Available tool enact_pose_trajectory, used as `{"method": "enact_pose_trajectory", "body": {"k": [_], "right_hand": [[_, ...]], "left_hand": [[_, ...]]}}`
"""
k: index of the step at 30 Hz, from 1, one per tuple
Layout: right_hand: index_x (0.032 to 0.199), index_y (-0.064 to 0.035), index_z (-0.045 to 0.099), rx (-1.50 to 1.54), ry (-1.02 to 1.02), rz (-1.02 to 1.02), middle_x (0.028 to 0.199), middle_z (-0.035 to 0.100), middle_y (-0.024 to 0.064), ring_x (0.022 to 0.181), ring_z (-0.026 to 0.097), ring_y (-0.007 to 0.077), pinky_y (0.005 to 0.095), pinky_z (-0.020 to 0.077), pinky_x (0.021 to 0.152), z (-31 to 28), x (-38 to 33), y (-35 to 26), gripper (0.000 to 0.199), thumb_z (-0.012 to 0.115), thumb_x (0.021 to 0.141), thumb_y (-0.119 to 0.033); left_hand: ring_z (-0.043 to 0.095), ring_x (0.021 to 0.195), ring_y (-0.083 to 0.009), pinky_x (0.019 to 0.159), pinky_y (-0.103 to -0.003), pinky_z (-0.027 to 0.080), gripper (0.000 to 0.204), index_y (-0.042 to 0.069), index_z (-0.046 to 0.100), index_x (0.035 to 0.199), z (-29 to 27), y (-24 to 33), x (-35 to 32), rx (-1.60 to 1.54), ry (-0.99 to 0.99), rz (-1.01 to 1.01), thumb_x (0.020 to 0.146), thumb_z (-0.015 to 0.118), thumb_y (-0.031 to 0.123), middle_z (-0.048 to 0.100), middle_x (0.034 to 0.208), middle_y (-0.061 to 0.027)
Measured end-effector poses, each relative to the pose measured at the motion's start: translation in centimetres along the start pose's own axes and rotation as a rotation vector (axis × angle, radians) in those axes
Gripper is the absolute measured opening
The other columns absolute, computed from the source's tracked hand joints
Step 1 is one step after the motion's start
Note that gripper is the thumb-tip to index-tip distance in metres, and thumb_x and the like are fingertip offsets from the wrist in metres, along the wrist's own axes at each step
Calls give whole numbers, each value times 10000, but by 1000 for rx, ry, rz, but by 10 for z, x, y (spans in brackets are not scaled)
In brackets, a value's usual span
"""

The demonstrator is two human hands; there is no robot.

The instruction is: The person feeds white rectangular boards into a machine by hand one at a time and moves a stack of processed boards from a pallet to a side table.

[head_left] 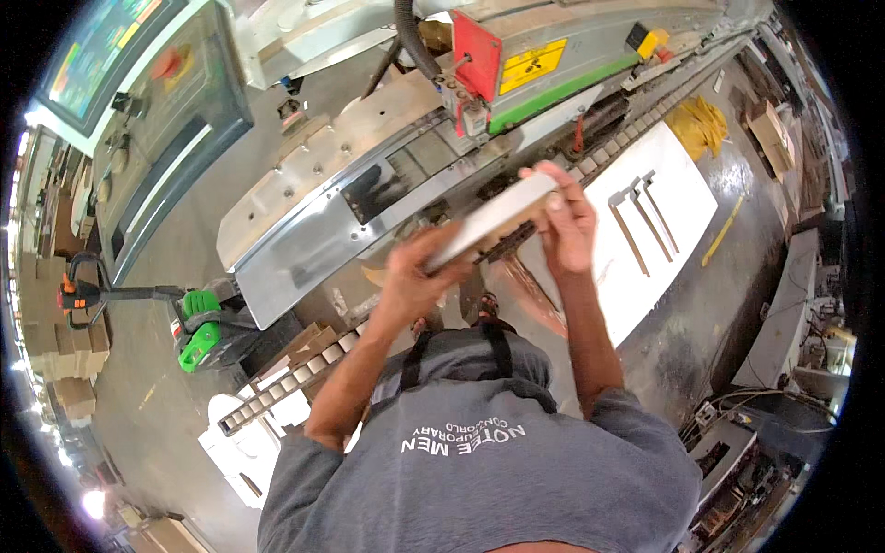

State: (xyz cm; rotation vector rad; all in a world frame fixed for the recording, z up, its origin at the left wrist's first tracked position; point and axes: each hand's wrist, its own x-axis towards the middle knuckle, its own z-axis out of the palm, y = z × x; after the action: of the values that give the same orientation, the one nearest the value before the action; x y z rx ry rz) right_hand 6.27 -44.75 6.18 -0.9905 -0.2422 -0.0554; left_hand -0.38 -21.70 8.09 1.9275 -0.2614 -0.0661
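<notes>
My left hand and my right hand hold a short narrow board between them, one at each end. Its upper face is white and the side toward me is light brown. The board is raised in front of my body and tilts up toward the right; it looks slightly blurred. The fingers of both hands are closed around its ends. Just beyond it stands a long machine with a metal bed, a red cover and a green strip.
A roller rail runs past me. On the right, a white panel carries several L-shaped dark bars, with a yellow cloth at its far end. A control console and a green-and-black wheeled device stand left.
</notes>
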Motion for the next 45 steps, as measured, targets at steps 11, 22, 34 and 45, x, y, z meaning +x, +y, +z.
{"method": "enact_pose_trajectory", "body": {"k": [11, 22, 34, 45], "right_hand": [[1472, -33, 359, 41, -172, 557, 1323, 530, 147, 1094, 630, 262, 375, 601, 837, 144, -38, 172, 560, 607, 984, -155], [1537, 75, 14, -56, -251, 593, 1430, 409, 293, 1129, 604, 269, 369, 562, 922, 184, -4, 215, 854, 614, 977, -166], [1522, 107, -10, -82, -193, 537, 1400, 450, 293, 1138, 606, 271, 351, 542, 940, 191, -7, 214, 928, 655, 955, -204], [991, 49, 421, -163, -265, 517, 1080, 595, 171, 953, 597, 157, 297, 536, 842, 184, 11, 199, 304, 639, 922, -151]], "left_hand": [[597, 1074, -381, 909, -454, 505, 570, 111, 696, 1208, -162, -123, -46, 595, 451, 81, 661, 845, 56, 631, 1178, -182], [587, 869, -302, 782, -435, 477, 494, 131, 749, 1052, -182, -153, -68, 917, 715, 209, 580, 885, 92, 638, 943, -83], [584, 746, -309, 717, -438, 465, 380, 64, 754, 1006, -179, -150, -64, 807, 750, 202, 638, 838, 22, 629, 798, -101], [579, 750, -305, 720, -418, 477, 392, 77, 747, 1024, -173, -143, -57, 789, 732, 152, 648, 835, 11, 628, 806, -97]]}}
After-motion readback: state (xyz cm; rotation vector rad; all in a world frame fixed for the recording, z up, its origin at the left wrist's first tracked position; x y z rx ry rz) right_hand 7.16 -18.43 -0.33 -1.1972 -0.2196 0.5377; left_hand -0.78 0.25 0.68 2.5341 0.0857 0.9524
